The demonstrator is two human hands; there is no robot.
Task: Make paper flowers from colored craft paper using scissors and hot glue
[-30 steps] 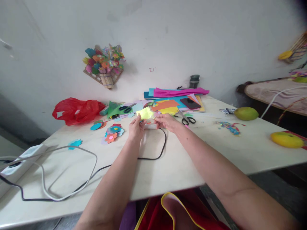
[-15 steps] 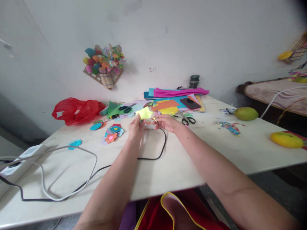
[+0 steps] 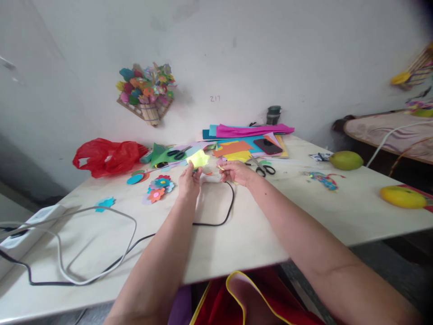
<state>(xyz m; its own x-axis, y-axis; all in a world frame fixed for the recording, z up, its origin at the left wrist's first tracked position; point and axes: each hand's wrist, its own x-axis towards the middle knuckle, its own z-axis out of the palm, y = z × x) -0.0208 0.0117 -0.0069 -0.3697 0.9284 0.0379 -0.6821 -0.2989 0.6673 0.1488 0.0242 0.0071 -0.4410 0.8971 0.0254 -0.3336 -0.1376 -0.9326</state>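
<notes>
Hard to make out some of this, tbh: my fingers hide the lower edge of the pale yellow paper (image 3: 199,159), and whatever dark bit peeks out under it is too small for me to name. There's a white object (image 3: 211,179) on the desk (image 3: 237,243) between my hands, half blocked, with the black cord (image 3: 233,198) beside it, and I can't tell what it is. The power strip (image 3: 43,215) gets cut off at the left edge, and so does the bed (image 3: 389,135) at the right. Anyway, the paper: bright, almost lemon, kinda crumpled with uneven edges, raised over the middle of the desk in front of the coloured sheets (image 3: 233,148). My left hand (image 3: 190,181) has it pinched between thumb and fingers. My right hand (image 3: 235,172), well apart from the paper, has its fingertips closed on a tiny yellow scrap (image 3: 221,168), pretty blurry, just left of the scissors (image 3: 265,170).
</notes>
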